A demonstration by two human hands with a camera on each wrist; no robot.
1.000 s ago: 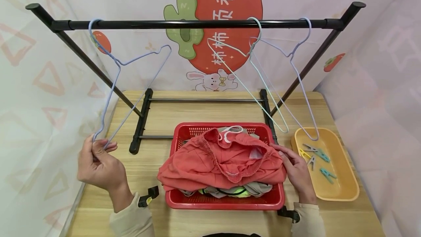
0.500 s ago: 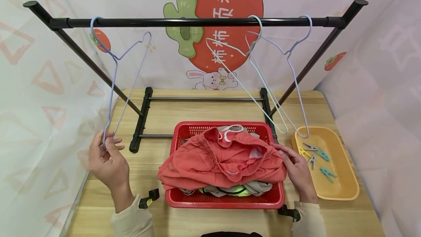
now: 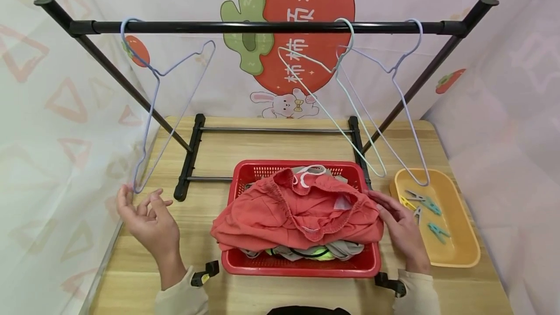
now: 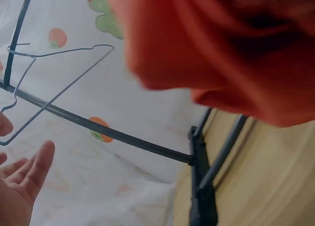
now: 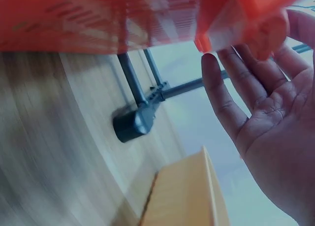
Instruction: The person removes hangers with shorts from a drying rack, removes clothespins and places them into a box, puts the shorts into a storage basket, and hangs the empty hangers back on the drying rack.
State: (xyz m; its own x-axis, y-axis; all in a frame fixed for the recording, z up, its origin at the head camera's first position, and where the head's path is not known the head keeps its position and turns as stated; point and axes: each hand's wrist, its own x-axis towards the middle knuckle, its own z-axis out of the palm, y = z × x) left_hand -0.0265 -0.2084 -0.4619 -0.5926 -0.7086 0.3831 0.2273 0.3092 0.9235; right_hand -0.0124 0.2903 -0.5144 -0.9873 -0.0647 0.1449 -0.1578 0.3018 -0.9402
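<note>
Left hand: we see the left hand [image 3: 148,218] at the lower left of the head view, palm up, its fingers [image 3: 154,197] loosely spread and holding nothing.
Lavender hanger: the lavender hanger [image 3: 159,106] hangs from the left end of the black rail [image 3: 262,27]; its bottom corner sits just beside the left fingertips, and we cannot tell whether they touch.
Right hand: the right hand [image 3: 400,230] lies at the right edge of the red basket [image 3: 302,267], right of centre in the frame, fingers [image 3: 380,203] straight and resting on the coral garment [image 3: 293,215]; the right wrist view shows an open palm with nothing pinched.
Coral garment: we find it heaped over the basket at the centre of the frame, its elastic waistband uppermost, other clothes beneath it.
Other hangers: a pale green hanger [image 3: 332,111] and a second lavender hanger [image 3: 395,106] hang at the right end of the rail, upper right.
Yellow tray: the yellow tray [image 3: 463,256] stands on the table [image 3: 262,149] at the lower right, just beside the basket, with clothes pegs [image 3: 426,208] inside.
Rack: the rail's black frame stands on the table behind the basket.
</note>
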